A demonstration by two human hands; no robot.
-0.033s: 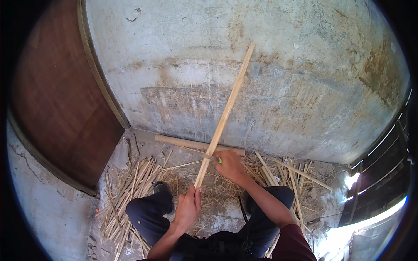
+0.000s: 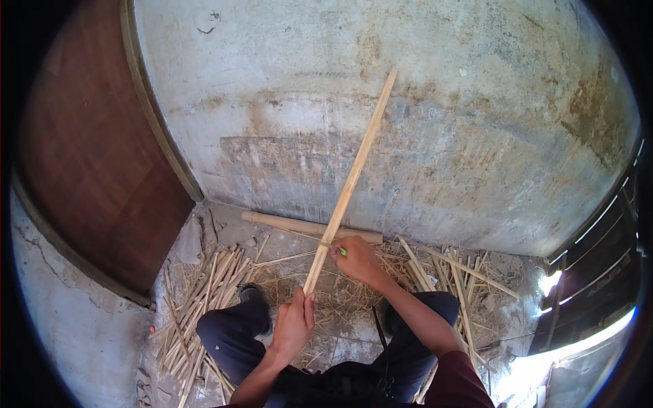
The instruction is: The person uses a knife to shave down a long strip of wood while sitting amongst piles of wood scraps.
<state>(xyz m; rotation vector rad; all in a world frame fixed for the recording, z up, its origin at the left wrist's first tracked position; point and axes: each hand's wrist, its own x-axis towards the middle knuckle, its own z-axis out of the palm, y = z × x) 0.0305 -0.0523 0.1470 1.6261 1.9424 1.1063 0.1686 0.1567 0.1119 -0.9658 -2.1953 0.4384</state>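
Observation:
A long, pale strip of bamboo (image 2: 356, 166) slants up and to the right in front of me. My left hand (image 2: 294, 319) is closed around its near end, between my knees. Further up the strip, my right hand (image 2: 357, 258) grips a small knife (image 2: 342, 251) with a bit of green at the handle. Its short blade lies across the strip, touching it; most of the handle is hidden in my fingers.
Against the foot of the stained wall (image 2: 272, 136) lies a thick bamboo pole (image 2: 286, 222). Cut strips (image 2: 204, 306) are heaped on the left, more strips (image 2: 469, 285) on the right. Curly shavings (image 2: 347, 292) litter the floor between my legs. A brown door (image 2: 102, 136) stands at left.
The knife blade has tilted slightly and shows narrower across the strip. The strip's far tip has dropped a little; my left hand looks unmoved.

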